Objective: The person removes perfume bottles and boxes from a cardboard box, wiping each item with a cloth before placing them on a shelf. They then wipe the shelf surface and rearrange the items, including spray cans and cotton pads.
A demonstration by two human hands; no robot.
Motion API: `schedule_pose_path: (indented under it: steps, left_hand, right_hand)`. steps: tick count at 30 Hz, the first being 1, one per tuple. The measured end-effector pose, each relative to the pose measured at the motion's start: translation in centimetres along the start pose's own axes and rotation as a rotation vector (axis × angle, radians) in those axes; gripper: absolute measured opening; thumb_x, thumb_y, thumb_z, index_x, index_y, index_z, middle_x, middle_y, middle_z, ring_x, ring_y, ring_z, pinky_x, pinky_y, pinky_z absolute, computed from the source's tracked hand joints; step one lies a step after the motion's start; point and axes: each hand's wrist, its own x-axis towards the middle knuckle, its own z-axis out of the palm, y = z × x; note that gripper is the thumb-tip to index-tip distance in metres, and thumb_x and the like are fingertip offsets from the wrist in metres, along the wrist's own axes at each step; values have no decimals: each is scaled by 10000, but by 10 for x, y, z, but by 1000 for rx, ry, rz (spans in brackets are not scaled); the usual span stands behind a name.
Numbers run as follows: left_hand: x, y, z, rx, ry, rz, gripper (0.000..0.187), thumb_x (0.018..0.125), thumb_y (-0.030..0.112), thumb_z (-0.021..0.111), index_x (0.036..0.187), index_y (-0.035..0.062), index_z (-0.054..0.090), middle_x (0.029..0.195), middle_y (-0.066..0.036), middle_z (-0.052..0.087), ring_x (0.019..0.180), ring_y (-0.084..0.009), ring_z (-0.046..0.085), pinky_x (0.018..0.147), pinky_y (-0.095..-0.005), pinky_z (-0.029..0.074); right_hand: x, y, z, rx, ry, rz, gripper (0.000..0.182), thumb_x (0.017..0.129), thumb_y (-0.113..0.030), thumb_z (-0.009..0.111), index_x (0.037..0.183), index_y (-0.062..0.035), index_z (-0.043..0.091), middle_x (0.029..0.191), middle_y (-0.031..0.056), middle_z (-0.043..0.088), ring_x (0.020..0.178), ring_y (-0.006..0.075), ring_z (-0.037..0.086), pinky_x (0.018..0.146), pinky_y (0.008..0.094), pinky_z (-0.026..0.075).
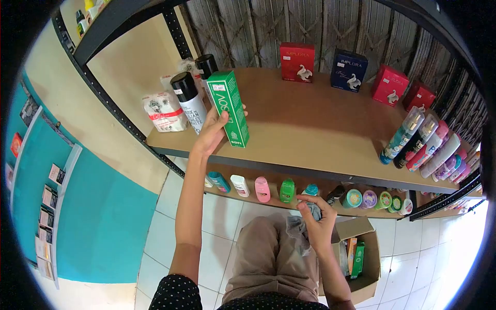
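Note:
My left hand [213, 130] is wrapped round a tall green box [236, 116] with white lettering, upright at the left part of the brown shelf [289, 129]. Just behind it stand a black-capped spray can [192, 106] and a second black-capped can [206, 64]. Lower down, in front of my lap, my right hand [319, 222] grips a crumpled grey cloth [298, 230], its thumb and forefinger curved toward each other. Part of the cloth is hidden behind the fingers.
White-and-red packs [164, 111] sit at the shelf's left end. Boxes such as a red one [297, 62] line the back; spray bottles [402, 135] stand right. Bottles and jars [262, 189] fill the lower shelf. An open carton [369, 274] holding boxes is on the floor.

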Motion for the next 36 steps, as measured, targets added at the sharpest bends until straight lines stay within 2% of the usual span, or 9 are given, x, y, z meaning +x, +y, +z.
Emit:
schedule_pose_path:
  steps: [9,10,11,14,18,21,23,26,36]
  left_hand:
    - [-6,-4,2,115,-8,42,492,802,372,517,1128,27,390,1083,-105,507,972,-202,508,818,-338,427]
    - [-9,-4,0,535,89,11,380,868,325,417,1100,25,423,1091,-97,509,967,-207,498,818,-331,405]
    - [-11,-12,-20,776,24,-23,338,893,277,350,1089,17,443,1073,-87,520,945,-201,490,821,-318,385]
    - [-28,-23,-44,567,299,-123,534,853,403,421,1208,8,359,1185,-107,415,1062,-213,393,930,-309,268]
    - [-42,-15,-30,885,179,29,617,831,397,475,1276,29,259,1245,-89,347,1123,-201,350,946,-304,251]
    - [-50,-10,-14,899,147,18,652,828,363,492,1299,13,207,1309,-121,288,1207,-221,275,987,-329,199]
    - [-62,-7,-6,785,134,21,649,830,336,496,1305,21,187,1314,-145,276,1226,-229,253,995,-342,186]
    - [-82,-2,7,905,199,95,641,835,315,488,1309,27,168,1313,-155,277,1219,-239,270,996,-353,185]
    - [-161,-23,67,950,364,58,645,808,305,523,1296,35,198,1289,-162,321,1208,-242,286,991,-398,181]
  right_hand:
    - [-38,10,-59,809,17,342,216,787,-191,574,876,4,543,561,-2,438,492,66,406,461,204,337]
    - [-46,15,-73,783,88,365,216,787,-191,574,876,4,543,561,-2,438,492,66,406,461,204,337]
    - [-59,23,-92,736,140,353,223,783,-198,580,880,-1,537,558,-3,436,481,64,393,449,204,327]
    - [-99,32,-148,605,349,413,223,769,-184,597,901,-12,541,564,-6,446,484,57,396,446,193,324]
    - [-147,85,-219,34,478,573,220,751,-159,604,931,-43,557,606,-25,493,533,72,453,470,214,363]
    - [-179,152,-239,-344,391,468,308,695,-167,643,961,-35,561,689,44,576,626,172,561,555,277,430]
    - [-189,182,-239,-955,348,826,378,656,-213,655,980,-43,561,825,126,604,786,276,591,652,346,459]
    - [-191,222,-231,-1240,456,836,307,671,-224,601,922,-52,565,862,184,578,768,327,578,633,389,473]
    - [-196,268,-239,-1255,300,988,348,618,-303,640,814,-28,558,818,159,588,743,317,584,622,390,476]
